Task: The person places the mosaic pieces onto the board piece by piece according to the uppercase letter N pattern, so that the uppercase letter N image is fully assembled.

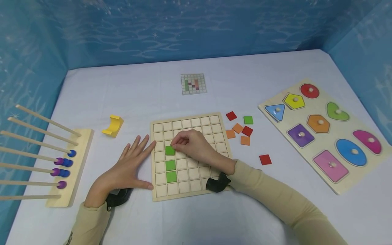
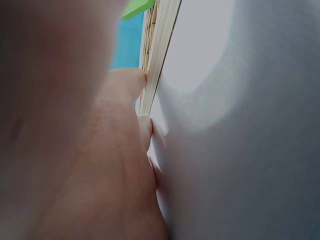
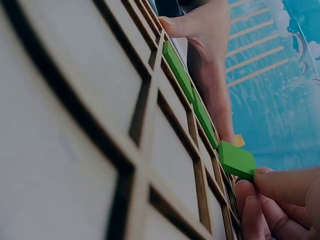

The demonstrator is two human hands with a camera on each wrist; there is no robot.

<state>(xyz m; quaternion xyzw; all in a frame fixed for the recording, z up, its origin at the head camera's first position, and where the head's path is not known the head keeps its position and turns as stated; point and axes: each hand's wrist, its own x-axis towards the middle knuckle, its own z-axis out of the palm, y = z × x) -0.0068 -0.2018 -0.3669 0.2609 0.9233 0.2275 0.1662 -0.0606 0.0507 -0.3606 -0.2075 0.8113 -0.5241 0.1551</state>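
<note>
**Green tile tipped over its cell, right hand on it, left hand bracing the board**

The right hand (image 1: 191, 144) pinched a green tile (image 1: 169, 150) by its edge between thumb and fingertips (image 3: 280, 186), and the tile sat just off the tips of those fingers, toward the left hand. From the right wrist view the tile stood tilted, one edge down at the grid and the held edge lifted, so it was not yet flat in its cell. Two more green tiles (image 1: 170, 171) lay seated in the same column, nearer the person than the pinched one, all three running in a line toward the wrist. The left hand (image 1: 128, 170) lay spread flat on the table, fingers straight, its fingertips and thumb touching the near-side edge of the grid board (image 1: 211, 120). The right hand was plainly the nearer to the tile; the left only touched the board's rim. Loose red, orange and green tiles (image 1: 242, 129) lay beyond the right hand's far side, off the board
</note>
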